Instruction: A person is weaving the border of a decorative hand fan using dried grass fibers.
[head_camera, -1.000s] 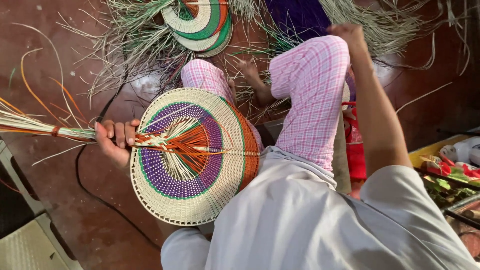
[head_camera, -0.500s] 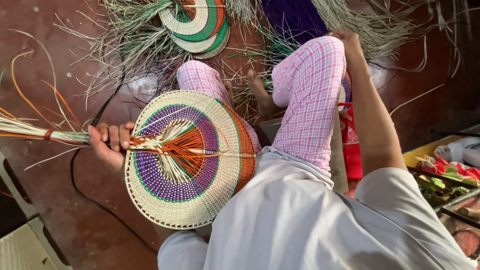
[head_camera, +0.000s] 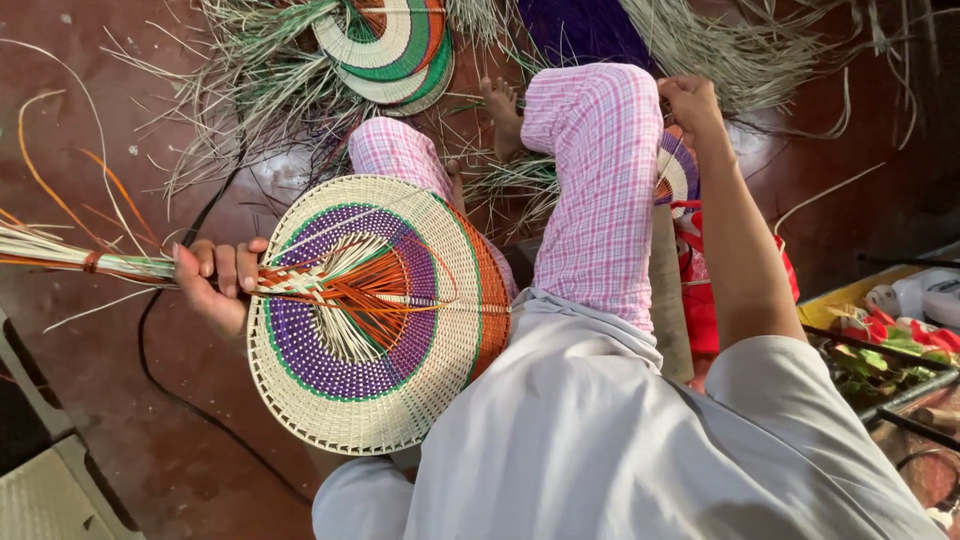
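My left hand (head_camera: 214, 284) is closed around the bundled stalk handle of a round woven fan (head_camera: 372, 312). The fan has cream, purple and green rings, with orange strands fanning out from the handle. It lies across my lap, against my grey shirt. Loose cream and orange stalk ends (head_camera: 60, 255) stick out to the left past my fist. My right hand (head_camera: 690, 102) is curled by my raised knee in pink checked trousers (head_camera: 600, 190), just above a smaller woven piece (head_camera: 680, 175). Whether it holds anything is hidden.
Finished woven fans (head_camera: 392, 45) lie stacked on dry grass strands (head_camera: 250, 90) at the top. A purple bundle (head_camera: 585, 28) lies beside them. A black cable (head_camera: 170, 390) runs over the red floor. A red bag (head_camera: 705, 290) and a tray of coloured items (head_camera: 890, 350) are at right.
The fan and my left hand have shifted slightly left and down. My right hand stays curled at the knee.
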